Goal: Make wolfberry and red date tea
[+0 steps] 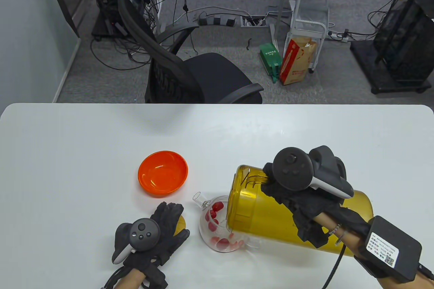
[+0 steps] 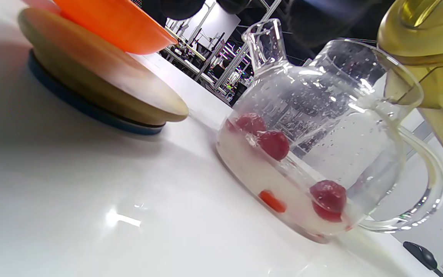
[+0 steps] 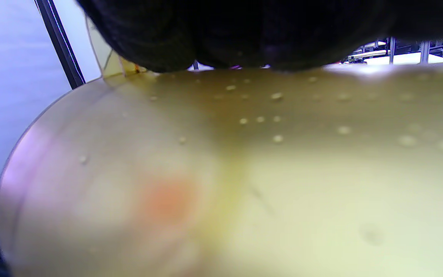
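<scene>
Jug [image 1: 268,207] of yellow plastic lies tipped far over toward nine o'clock, its open mouth hanging above the glass teapot [image 1: 220,228], while the right hand [image 1: 298,201] wraps over its upper side near the handle, fingers closed round it. That hand's own camera sees little but the yellow wall [image 3: 244,173], blurred and speckled with droplets, with the dark glove [image 3: 244,34] across the top. The teapot stands on the white table [image 1: 67,167] at about six o'clock from the orange bowl [image 1: 163,173], spout [image 1: 198,198] pointing to eleven o'clock and handle on the side under the jug. Inside it, red dates [image 2: 274,145] and an orange wolfberry [image 2: 272,201] sit in a shallow layer of clear water; droplets cling to the inner glass. No stream from the jug can be made out. The left hand [image 1: 162,231] lies flat at nine o'clock from the teapot, just beside it, fingers spread and holding nothing, resting over a round wooden lid [image 2: 102,84] with a dark blue rim. From the left wrist the lid lies flat on the table near the teapot, and the bowl [image 2: 114,23] shows beyond it. A small dark object [image 2: 421,256] lies on the table past the handle, too small to identify.
</scene>
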